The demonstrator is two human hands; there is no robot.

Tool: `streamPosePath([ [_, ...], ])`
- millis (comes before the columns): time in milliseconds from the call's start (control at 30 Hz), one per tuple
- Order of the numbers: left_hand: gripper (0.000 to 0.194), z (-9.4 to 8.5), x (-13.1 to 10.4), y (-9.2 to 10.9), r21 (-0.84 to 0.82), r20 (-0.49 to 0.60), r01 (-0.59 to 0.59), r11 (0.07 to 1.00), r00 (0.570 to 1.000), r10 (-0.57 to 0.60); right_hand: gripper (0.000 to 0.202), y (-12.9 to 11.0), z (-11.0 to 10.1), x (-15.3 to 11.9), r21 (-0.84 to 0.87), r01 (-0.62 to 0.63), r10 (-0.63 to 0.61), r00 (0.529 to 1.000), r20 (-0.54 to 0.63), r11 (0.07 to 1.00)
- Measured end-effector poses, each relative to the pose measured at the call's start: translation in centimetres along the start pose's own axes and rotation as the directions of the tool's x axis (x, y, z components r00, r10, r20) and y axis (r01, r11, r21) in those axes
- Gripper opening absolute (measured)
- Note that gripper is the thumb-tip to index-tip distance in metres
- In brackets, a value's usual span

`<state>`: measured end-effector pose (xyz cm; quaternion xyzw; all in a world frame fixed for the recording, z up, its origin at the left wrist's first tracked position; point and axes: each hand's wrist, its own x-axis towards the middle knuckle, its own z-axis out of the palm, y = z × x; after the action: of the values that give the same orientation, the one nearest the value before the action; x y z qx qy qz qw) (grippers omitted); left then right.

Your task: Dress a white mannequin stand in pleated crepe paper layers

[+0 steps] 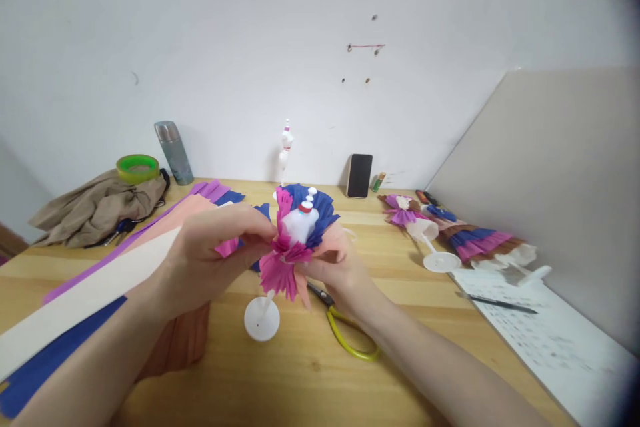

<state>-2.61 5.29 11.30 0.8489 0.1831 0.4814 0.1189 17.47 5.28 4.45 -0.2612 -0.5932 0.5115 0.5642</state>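
Observation:
Between my hands, at the middle of the table, is a small white dress form (300,223) with a red-banded neck, tilted, its round base (262,318) toward me. Magenta crepe paper (280,273), gathered at the waist, covers its front. Blue crepe paper (323,217) fans out behind the bust, and some peach paper shows at the right. My left hand (220,247) pinches the magenta paper from the left. From the other side, my right hand (337,263) grips the gathered crepe paper at the waist. Its fingertips are partly hidden behind the paper.
Yellow-handled scissors (350,337) lie below my right hand. Coloured paper strips (100,273) spread at left, near a cloth with green tape (137,169) and a flask (174,153). Another dress form (285,147), a phone (359,176), dressed forms (480,243) and a pen on paper (503,305) stand or lie beyond.

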Motion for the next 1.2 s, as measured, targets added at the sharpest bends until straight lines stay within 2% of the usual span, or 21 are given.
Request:
streamPosePath([
  [67,0.021,0.1,0.0,0.0,0.031,0.064,0.076,0.997,0.995,-0.078,0.029,-0.1,0.0,0.1,0.052,-0.034,0.033,0.999,0.013,0.998],
  [133,0.020,0.3,0.0,-0.1,0.026,0.082,0.130,0.991,0.988,-0.132,0.034,-0.3,0.1,0.1,0.098,-0.058,0.056,0.998,0.020,0.994],
  [367,0.017,1.4,-0.6,-0.1,0.075,0.026,0.192,0.979,0.981,-0.194,0.048,-0.5,0.4,-0.1,0.136,-0.022,0.021,1.000,0.006,0.990],
  [467,0.012,2.0,-1.0,-0.1,0.104,0.017,0.174,0.979,0.984,-0.176,0.050,-0.4,0.3,-0.3,0.099,-0.042,0.043,0.999,-0.006,0.994],
  [567,0.015,2.1,-0.9,0.1,0.123,-0.014,0.128,0.984,0.992,-0.127,0.049,-0.4,0.3,-0.4,0.070,-0.059,0.059,0.998,0.003,0.996],
  [700,0.022,1.5,-0.3,0.5,0.136,0.053,0.129,0.982,0.989,-0.138,0.047,-0.6,0.3,-0.5,0.065,-0.060,0.060,0.998,-0.006,0.996],
  [867,0.016,1.3,-0.6,1.0,0.293,0.055,0.046,0.955,0.996,-0.065,0.046,-0.5,0.3,-0.6,0.085,-0.022,0.023,1.000,-0.014,0.996],
  [1033,0.025,1.7,-1.0,1.4,0.398,0.048,-0.002,0.917,0.999,-0.019,0.046,-0.3,0.3,-0.9,0.094,-0.018,0.019,1.000,-0.005,0.995],
  [1200,0.023,1.6,-0.6,1.6,0.308,0.084,0.088,0.947,0.989,-0.119,0.050,-0.4,0.2,-0.9,0.030,-0.063,0.065,0.997,-0.039,0.998],
])
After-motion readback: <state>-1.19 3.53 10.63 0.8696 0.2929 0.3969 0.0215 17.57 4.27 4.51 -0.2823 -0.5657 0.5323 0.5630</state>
